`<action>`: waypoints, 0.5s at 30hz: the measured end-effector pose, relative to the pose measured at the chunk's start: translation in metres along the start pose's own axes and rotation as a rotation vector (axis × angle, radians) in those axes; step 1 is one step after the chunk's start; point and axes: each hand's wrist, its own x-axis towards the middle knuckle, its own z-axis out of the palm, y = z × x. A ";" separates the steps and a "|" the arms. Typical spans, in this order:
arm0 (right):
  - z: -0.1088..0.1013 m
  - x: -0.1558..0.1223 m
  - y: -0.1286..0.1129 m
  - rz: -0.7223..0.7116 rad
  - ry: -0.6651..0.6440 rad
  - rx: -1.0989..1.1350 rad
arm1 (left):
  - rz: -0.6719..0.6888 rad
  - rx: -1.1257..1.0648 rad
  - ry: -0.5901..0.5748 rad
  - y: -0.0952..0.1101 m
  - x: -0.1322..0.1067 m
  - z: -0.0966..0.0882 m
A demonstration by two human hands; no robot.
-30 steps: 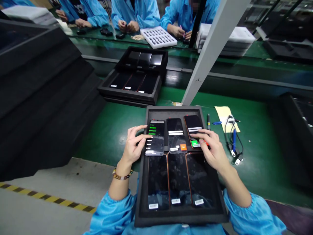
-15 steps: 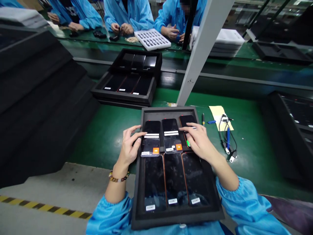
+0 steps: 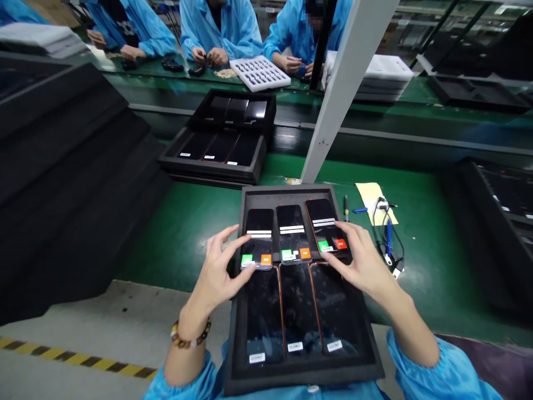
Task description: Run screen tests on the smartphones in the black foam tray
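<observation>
Left hand [image 3: 219, 272] open, fingers splayed, holding nothing; fingertips at the left edge of the left phone [image 3: 259, 233], near its green square. Right hand [image 3: 360, 261] also spread and empty, fingertips on the right phone [image 3: 325, 219] beside its green and red squares. Middle phone [image 3: 292, 233] untouched: white bar, green and orange squares. All three lie in the far row of the black foam tray [image 3: 287, 193]. Near row: three dark phones [image 3: 300, 305], white stickers, print too small to read. Yellow note [image 3: 368, 194] and blue pen [image 3: 388, 236] lie just right of the tray
</observation>
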 end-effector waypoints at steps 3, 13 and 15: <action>0.013 -0.008 -0.008 0.039 0.043 -0.102 | -0.018 0.119 -0.031 0.031 -0.006 0.001; 0.024 0.000 -0.040 0.106 0.081 -0.189 | -0.166 0.296 0.009 0.081 -0.006 0.031; 0.019 0.005 -0.042 0.132 0.061 -0.160 | -0.163 0.276 0.023 0.084 -0.004 0.032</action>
